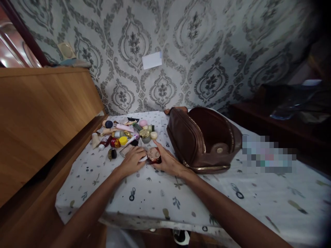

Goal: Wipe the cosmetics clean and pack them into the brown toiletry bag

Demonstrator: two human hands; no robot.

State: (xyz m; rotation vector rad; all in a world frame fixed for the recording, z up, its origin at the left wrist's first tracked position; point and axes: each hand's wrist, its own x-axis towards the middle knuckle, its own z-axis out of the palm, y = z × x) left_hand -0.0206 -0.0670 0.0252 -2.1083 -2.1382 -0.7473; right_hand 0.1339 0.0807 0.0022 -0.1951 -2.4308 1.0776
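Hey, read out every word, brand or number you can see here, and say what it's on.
No text is readable.
Jar in the right hand: any lettering is too small.
Pink tube and yellow lid: too small and blurred.
Brown bag: no legible label.
White card on the wall: no legible writing.

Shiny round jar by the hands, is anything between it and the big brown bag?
Yes, the right hand is between the round jar and the brown bag. Its fingers touch the jar. I see nothing else between them.
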